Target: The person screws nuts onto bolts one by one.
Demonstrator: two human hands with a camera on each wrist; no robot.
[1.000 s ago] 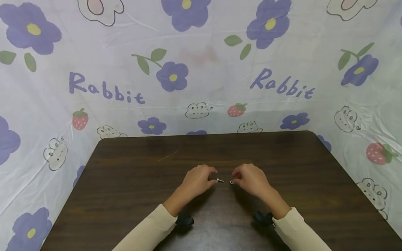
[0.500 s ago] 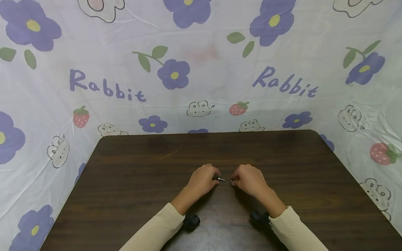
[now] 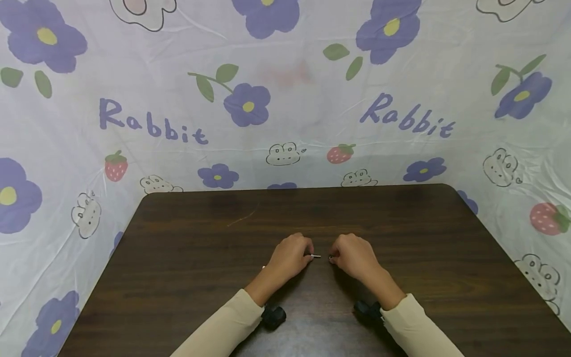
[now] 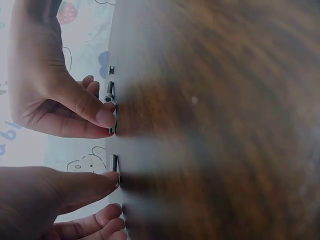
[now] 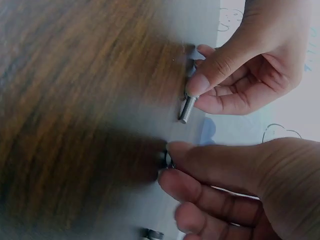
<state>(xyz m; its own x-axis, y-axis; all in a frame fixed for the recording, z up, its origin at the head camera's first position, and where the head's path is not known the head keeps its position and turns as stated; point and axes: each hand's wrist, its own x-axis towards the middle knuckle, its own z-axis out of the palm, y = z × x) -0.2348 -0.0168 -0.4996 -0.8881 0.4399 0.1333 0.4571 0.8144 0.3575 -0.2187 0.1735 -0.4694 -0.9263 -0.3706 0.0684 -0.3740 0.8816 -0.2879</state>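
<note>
1. Grasping a bolt [image 5: 188,111] by its head end, between thumb and forefinger of the left hand [image 3: 289,257]; held near level, with the threaded end directed toward the right hand [image 3: 357,257].
2. Pinching a ring-shaped metal part [image 5: 168,159] between thumb and forefinger of the right hand, with remaining fingers loosely bent below; largely hidden by the fingertips.
3. Held near each other, just above or at the surface of the bench [image 3: 200,277], around its middle; separated by a narrow gap, without contact between bolt and ring-shaped metal part. Cannot tell whether touching the bench.
4. Located beyond the right hand in the left wrist view: a second bolt [image 4: 109,92], with socket head toward the camera, and just past it a short metal piece [image 4: 111,70].
5. Fitted at the wrists: a black unit [image 3: 273,317] on the left and a black device [image 3: 368,310] on the right, beside pale sleeve cuffs.
6. Enclosed at rear and sides by a white cloth [image 3: 303,114], printed with purple flowers, strawberries, rabbit faces and the word "Rabbit".
</note>
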